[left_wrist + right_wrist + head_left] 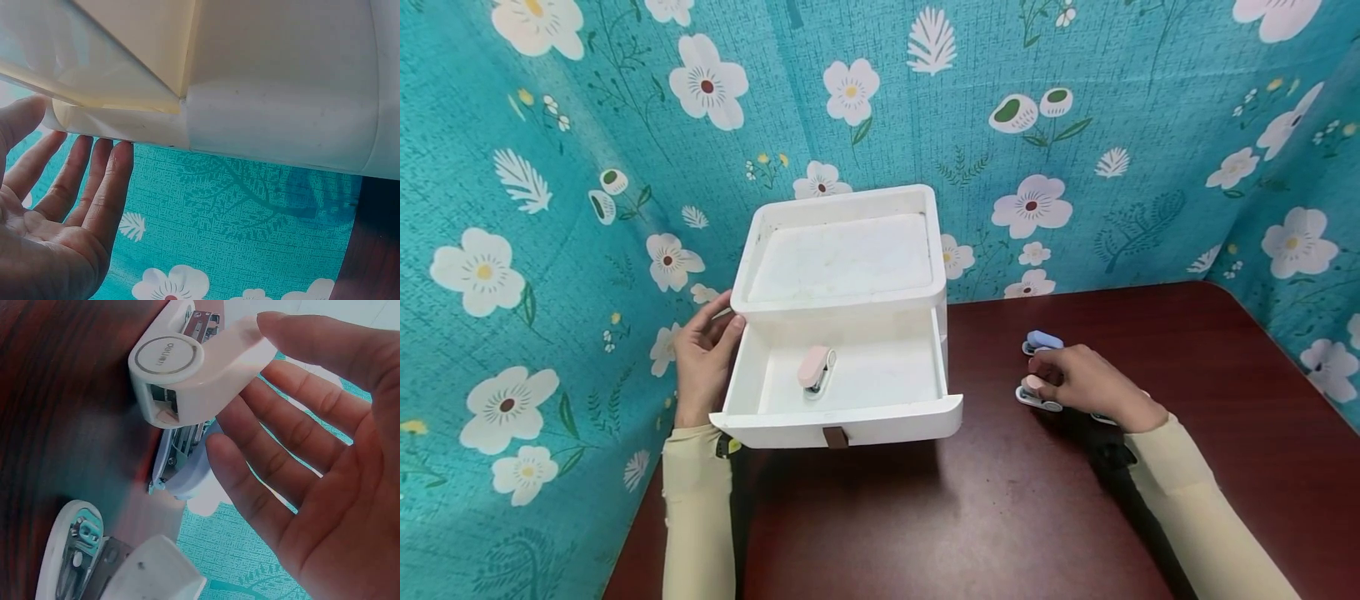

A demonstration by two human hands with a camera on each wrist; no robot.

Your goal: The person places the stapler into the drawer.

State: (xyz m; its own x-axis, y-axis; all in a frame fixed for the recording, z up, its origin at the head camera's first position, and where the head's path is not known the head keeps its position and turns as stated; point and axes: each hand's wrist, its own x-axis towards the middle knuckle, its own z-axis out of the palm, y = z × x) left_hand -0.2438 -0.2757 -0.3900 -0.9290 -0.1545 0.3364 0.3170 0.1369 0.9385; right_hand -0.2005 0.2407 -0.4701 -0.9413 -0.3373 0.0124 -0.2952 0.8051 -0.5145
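My right hand [1086, 379] pinches the upper arm of a pale pink-and-white mini stapler [212, 381] between thumb and fingers, with the stapler's base down by the table. Just behind it lies a blue mini stapler [1043, 341], partly hidden by the hand. A whitish stapler [150, 569] shows lower in the right wrist view. Against the left side of a white drawer box [842, 302], my left hand [703, 358] rests its fingertips, its thumb at the front corner. The box's drawer [887, 367] is pulled out, and a pink mini stapler [815, 368] lies inside.
The box stands on a dark red-brown table [1000, 517], and its top is a shallow rimmed tray [850, 254]. Teal flowered cloth [895, 125] hangs behind and to both sides. A brown pull tab [836, 437] sticks out from the drawer front.
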